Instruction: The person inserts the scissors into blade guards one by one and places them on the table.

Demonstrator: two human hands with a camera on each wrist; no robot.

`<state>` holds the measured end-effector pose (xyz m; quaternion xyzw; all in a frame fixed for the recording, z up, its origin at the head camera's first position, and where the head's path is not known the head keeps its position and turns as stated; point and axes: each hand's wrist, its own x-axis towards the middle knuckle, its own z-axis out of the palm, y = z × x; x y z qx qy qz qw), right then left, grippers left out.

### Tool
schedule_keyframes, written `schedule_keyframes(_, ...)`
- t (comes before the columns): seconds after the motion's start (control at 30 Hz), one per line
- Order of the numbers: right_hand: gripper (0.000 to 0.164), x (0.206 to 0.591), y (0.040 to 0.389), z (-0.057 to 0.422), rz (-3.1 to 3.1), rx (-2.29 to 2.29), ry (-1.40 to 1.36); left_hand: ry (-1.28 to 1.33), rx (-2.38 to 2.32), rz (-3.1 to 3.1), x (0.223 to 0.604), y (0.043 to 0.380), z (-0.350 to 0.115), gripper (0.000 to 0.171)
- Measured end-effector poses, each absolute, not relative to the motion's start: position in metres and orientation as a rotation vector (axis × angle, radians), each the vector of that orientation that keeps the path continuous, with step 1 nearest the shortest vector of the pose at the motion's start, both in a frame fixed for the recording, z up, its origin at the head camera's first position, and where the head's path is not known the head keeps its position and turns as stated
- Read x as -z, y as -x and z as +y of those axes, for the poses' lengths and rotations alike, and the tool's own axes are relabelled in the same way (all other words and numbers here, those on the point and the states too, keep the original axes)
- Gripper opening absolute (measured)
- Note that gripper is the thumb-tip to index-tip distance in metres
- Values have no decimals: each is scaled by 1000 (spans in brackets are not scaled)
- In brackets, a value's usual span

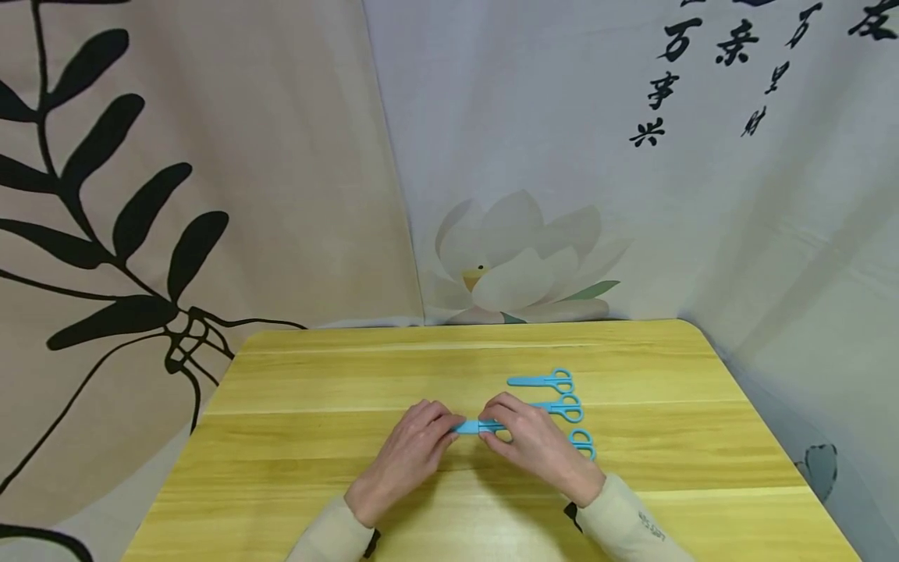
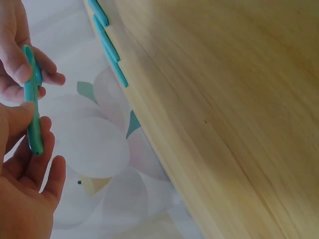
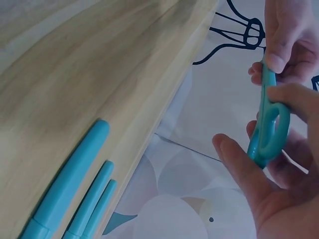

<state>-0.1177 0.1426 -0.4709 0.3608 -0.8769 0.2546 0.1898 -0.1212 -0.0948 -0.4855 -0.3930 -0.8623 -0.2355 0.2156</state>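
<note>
A pair of light-blue scissors with a matching blade cover [image 1: 467, 427] is held level just above the table in the head view. My left hand [image 1: 410, 449] pinches the covered blade end between thumb and fingers. At the other end, my right hand [image 1: 530, 437] grips the scissors near the finger loops; one loop [image 3: 284, 132] shows in the right wrist view. Three more pairs of scissors lie on the table: the farthest pair [image 1: 541, 381], a middle pair [image 1: 567, 408] and a nearer pair [image 1: 582, 443]. My right hand and wrist partly hide the latter two.
The wooden table [image 1: 281, 437] has rounded far corners. Behind it hangs a curtain [image 1: 295, 156] printed with dark leaves, a pale flower and black characters.
</note>
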Motion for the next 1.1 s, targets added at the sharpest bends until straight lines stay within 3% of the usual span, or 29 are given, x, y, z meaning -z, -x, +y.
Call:
schedule_keyframes(0.4, 24, 471, 120, 156, -2441, -700, -1053, 1097, 643, -2440, 484, 119, -88, 23)
schedule_keyframes(0.73, 21, 472, 131, 177, -2523, -740, -976, 951, 672, -2697, 483, 115, -102, 58)
schedule_keyframes(1.1, 22, 471, 151, 204, -2551, -745, -911, 874, 552, -2741, 484, 116, -133, 69)
